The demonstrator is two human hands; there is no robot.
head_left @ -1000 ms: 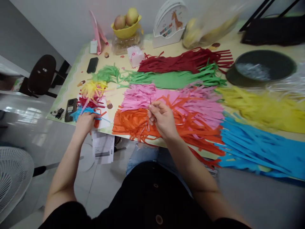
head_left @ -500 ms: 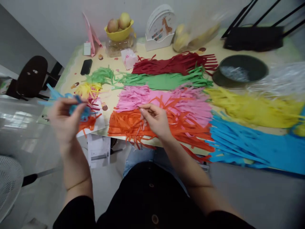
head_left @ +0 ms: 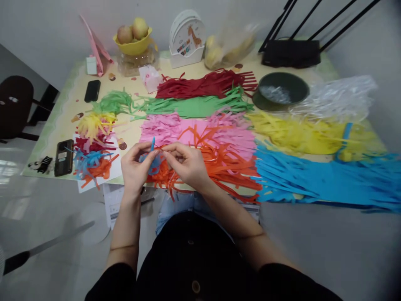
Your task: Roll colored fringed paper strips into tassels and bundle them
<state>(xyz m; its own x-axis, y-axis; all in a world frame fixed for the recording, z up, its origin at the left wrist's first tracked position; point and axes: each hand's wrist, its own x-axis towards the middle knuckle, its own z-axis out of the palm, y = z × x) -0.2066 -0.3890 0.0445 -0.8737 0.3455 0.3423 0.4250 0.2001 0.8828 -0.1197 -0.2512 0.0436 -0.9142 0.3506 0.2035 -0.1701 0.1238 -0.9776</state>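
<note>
My left hand (head_left: 136, 167) is closed around a looped blue strip (head_left: 153, 144), whose end sticks up between thumb and forefinger. Part of the loop hangs below, over the orange fringe. My right hand (head_left: 186, 164) meets it fingertip to fingertip in a pinch; a thin reddish strand shows at the fingertips, too fine to make out. Both hands hover over the orange fringed strips (head_left: 216, 159) near the table's front edge. Pink fringed strips (head_left: 200, 127) lie just behind.
Blue fringe (head_left: 326, 179) and yellow fringe (head_left: 291, 136) lie to the right. Small bundles of blue strips (head_left: 90, 161) sit at the left beside a dark phone (head_left: 64, 158). Green fringe (head_left: 200, 107), dark red fringe (head_left: 206, 85) and a dark round bowl (head_left: 282, 90) are farther back.
My left hand has come right, from above the small bundles to my right hand, carrying the blue strip. My right hand has shifted slightly left relative to the fringes. The view has shifted.
</note>
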